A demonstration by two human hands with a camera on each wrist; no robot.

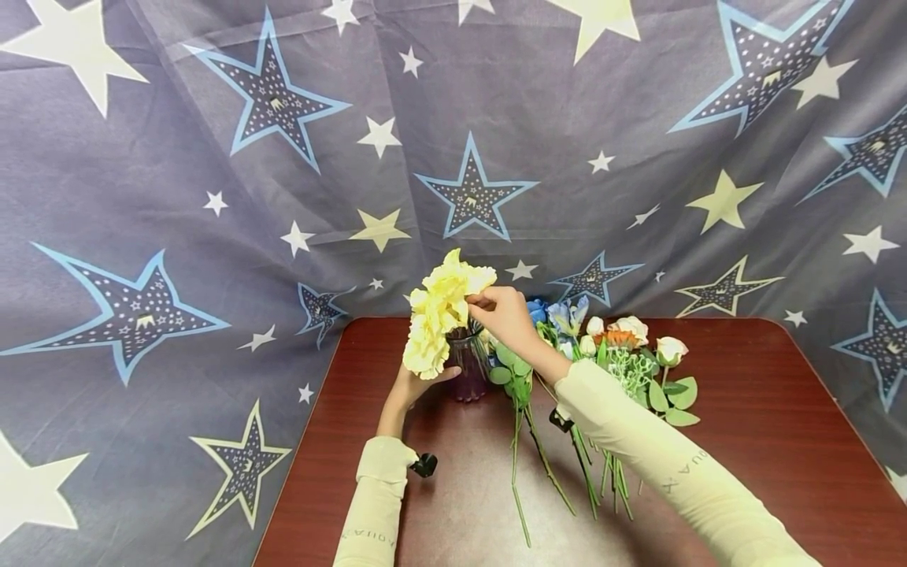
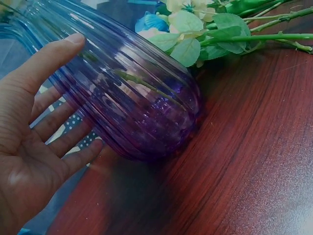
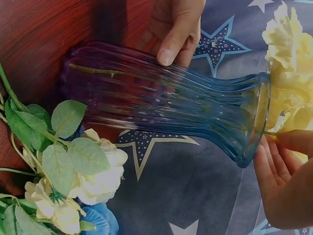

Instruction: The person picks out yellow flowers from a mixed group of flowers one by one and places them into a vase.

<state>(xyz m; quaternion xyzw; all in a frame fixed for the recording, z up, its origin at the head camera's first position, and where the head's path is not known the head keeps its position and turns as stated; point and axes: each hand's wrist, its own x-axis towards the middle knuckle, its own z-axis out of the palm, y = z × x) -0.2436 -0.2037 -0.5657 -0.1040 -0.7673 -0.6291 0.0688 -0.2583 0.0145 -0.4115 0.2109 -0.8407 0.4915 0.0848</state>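
A ribbed glass vase (image 1: pixel 469 376), blue at the mouth and purple at the base, stands upright on the table. My left hand (image 2: pixel 36 142) holds its side, thumb on the near face and fingers behind the glass. Ruffled yellow flowers (image 1: pixel 442 311) spread over the rim and lean left. My right hand (image 3: pixel 288 183) pinches a yellow flower's stem between thumb and finger, right at the vase mouth. Through the glass, a green stem (image 3: pixel 93 70) shows inside, reaching towards the bottom. In the head view, the blooms cover part of the left hand and the vase rim.
Right of the vase lie loose flowers on long green stems: blue blooms (image 1: pixel 568 316), an orange one (image 1: pixel 616 339), a pale rose (image 1: pixel 670 351) and leafy sprigs (image 1: pixel 516 378). The dark red table (image 1: pixel 765 441) meets a grey star-patterned cloth (image 1: pixel 567 205) behind.
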